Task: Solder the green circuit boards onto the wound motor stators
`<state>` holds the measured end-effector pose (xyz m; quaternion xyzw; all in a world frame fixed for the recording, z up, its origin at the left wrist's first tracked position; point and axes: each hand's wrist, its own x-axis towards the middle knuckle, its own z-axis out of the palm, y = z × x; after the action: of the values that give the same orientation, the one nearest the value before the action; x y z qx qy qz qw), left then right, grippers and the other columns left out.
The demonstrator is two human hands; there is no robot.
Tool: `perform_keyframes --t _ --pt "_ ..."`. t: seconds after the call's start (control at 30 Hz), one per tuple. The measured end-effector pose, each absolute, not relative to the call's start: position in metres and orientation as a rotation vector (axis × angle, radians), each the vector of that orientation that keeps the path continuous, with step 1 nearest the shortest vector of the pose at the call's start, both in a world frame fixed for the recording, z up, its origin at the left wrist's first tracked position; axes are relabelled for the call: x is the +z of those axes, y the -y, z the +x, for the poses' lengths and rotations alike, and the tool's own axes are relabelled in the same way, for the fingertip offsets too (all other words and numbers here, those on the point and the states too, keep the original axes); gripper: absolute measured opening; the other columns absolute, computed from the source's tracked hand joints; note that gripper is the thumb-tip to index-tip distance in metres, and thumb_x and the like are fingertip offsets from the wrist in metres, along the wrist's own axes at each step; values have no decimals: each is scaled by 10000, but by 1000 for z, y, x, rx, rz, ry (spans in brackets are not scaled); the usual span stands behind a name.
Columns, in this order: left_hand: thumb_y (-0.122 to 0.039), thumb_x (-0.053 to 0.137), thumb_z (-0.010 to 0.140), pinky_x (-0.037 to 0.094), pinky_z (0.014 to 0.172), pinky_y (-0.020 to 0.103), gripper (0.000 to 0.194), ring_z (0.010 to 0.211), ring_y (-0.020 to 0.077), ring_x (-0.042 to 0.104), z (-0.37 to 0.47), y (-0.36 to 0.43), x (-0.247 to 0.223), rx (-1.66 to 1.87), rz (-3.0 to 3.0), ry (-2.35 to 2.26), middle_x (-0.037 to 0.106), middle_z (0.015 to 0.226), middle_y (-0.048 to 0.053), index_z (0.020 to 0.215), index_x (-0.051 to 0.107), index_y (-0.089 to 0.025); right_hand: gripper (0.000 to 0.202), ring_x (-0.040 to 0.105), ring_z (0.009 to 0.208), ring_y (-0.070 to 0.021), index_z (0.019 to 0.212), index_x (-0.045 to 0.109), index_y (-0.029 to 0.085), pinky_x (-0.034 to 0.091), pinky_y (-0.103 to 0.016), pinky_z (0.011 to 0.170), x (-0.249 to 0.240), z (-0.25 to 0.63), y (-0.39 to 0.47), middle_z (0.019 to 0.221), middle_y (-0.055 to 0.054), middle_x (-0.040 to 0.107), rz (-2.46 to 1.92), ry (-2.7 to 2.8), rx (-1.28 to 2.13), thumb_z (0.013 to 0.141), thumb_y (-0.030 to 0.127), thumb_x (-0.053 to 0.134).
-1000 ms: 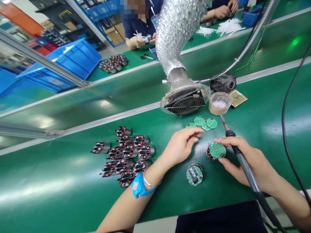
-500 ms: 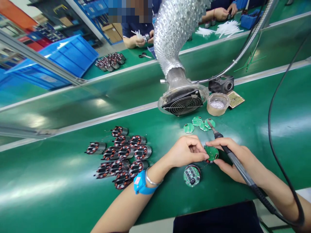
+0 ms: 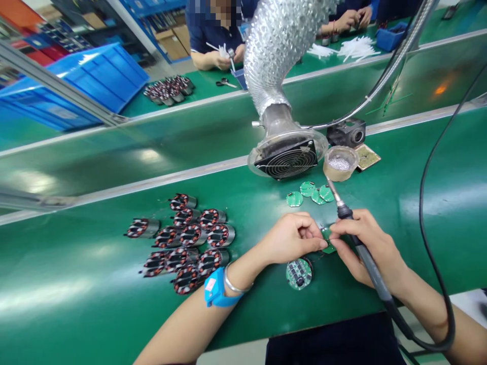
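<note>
My left hand (image 3: 292, 237) pinches the left edge of a round green circuit board (image 3: 329, 247), which is partly hidden by my fingers. In my right hand (image 3: 371, 246) lies a soldering iron (image 3: 367, 258), its tip pointing up and away from the board. The right thumb and index finger meet at the board's right side. Just below the left hand stands a motor with a round board on top (image 3: 299, 274). Several loose green boards (image 3: 294, 198) lie beyond my hands. A blue wrist strap (image 3: 219, 288) circles my left wrist.
Several motors with copper windings (image 3: 193, 235) stand at left. A fume extractor (image 3: 287, 161) hangs above the loose boards. Behind them sit a round tub of metallic bits (image 3: 340, 163), a soldering iron holder (image 3: 347, 133) and a sponge tray (image 3: 367, 157). Co-workers' hands (image 3: 228, 57) work across the divider.
My right thumb and index finger have drawn together at the board, covering more of it. The soldering iron has tilted more upright, its tip now nearer the tub.
</note>
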<state>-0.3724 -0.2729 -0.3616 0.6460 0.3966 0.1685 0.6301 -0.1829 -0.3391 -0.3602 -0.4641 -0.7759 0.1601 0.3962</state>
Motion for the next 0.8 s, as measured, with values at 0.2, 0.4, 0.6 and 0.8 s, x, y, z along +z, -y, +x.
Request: perform_keyframes --t 0.2,0.4,0.6,0.8 --pt "-297 696 726 365 492 192 208 549 62 434 -373 276 -368 406 1422 -874 488 684 -29 673 574 -137 418 580 832 -194 1202 513 285 522 -332 730 -353 -184 337 861 -12 662 -1123 2149 488 867 37 487" --pt "-179 647 722 385 516 183 80 575 64 465 -371 283 -364 460 1709 -985 506 718 -19 661 610 -142 457 648 842 -179 1279 539 279 543 -308 748 -342 -167 357 973 -29 698 -1232 2033 421 881 54 518" --pt "-154 633 703 380 512 185 71 571 69 476 -368 284 -362 437 1731 -1025 521 700 -23 642 597 -150 493 634 657 -174 1341 530 232 524 -307 566 -320 -158 391 815 -37 680 -1310 2023 336 862 117 550" --pt "-137 632 689 377 504 178 57 559 61 472 -369 284 -362 434 1728 -1024 521 702 -26 641 603 -148 249 635 654 -169 1040 641 136 509 -302 557 -315 -173 396 744 -44 676 -1216 2040 166 823 67 542"
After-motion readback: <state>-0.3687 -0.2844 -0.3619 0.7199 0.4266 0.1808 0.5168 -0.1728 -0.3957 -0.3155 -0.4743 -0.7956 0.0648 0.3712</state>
